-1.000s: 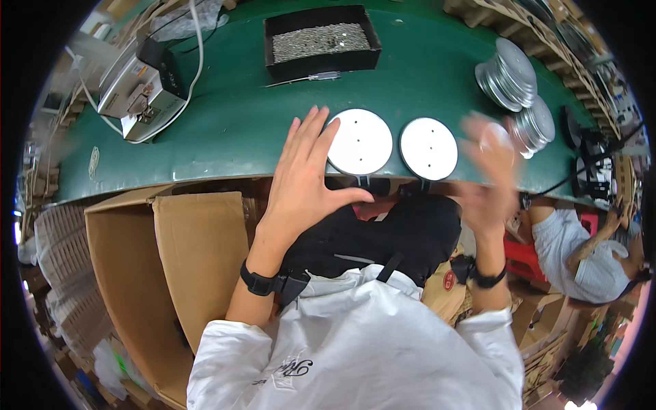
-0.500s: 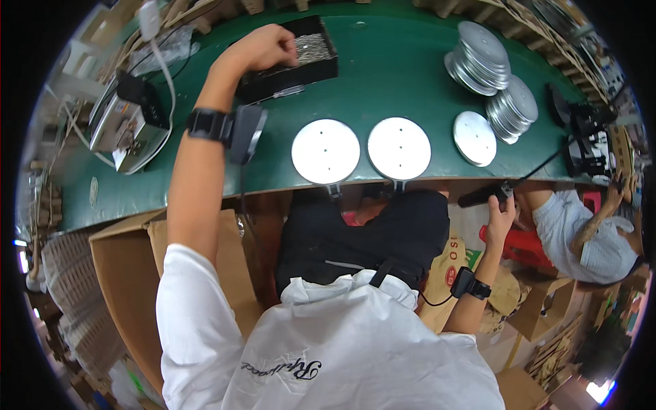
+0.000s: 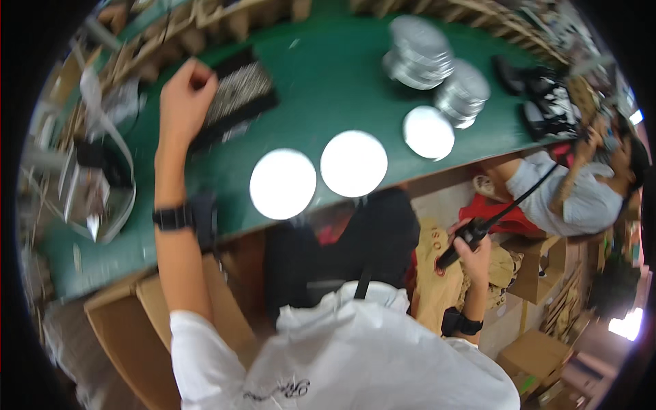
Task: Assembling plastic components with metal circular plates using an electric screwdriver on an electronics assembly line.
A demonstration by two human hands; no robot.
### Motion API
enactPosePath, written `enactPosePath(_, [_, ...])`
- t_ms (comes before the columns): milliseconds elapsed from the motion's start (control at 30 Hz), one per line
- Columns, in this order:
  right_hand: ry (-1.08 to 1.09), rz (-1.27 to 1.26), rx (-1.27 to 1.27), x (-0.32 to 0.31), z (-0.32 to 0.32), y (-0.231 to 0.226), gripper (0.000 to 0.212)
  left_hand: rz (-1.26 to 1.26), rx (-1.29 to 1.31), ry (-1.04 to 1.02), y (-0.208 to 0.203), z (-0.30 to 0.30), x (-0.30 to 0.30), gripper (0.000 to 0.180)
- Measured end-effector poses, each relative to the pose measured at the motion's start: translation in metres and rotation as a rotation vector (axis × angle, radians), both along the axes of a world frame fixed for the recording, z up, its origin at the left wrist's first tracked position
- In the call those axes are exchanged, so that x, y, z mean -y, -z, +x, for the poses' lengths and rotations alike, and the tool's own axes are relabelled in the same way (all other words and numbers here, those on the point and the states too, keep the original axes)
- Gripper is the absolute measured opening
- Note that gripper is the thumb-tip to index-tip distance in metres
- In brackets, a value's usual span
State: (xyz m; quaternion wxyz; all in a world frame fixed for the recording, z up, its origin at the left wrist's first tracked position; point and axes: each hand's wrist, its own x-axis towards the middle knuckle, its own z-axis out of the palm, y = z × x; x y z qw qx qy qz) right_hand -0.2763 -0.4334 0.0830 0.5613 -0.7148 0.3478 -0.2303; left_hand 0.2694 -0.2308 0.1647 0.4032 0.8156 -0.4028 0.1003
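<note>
Green table [image 3: 328, 82]: spans the upper view, carries all the work items.
Cardboard box [image 3: 123, 328]: open, below the table's near edge, beside your left arm.
Black tray [image 3: 239, 96]: on the table, upper left, filled with small pale parts.
Stacks of metal discs [image 3: 437, 68]: far right of the table.
Two white discs [image 3: 318, 174]: flat, side by side at the near edge.
Your left hand [image 3: 183, 99]: fingers curled shut, at the tray's left end; contents cannot be told.
Your right hand [image 3: 473, 249]: below the table, gripping a black tool [image 3: 463, 240].
</note>
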Motion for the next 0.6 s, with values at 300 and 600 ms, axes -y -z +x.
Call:
enactPosePath(300, [0.052,0.167,0.401,-0.028,0.017,-0.049,0.035,-0.226,-0.103,0.013,0.011,-0.024,-0.021,0.011])
enactPosePath(600, [-0.614,0.044,1.321,-0.023,0.12,-0.183,0.038,-0.454,-0.423,0.243,-0.005,-0.189,-0.032,0.014])
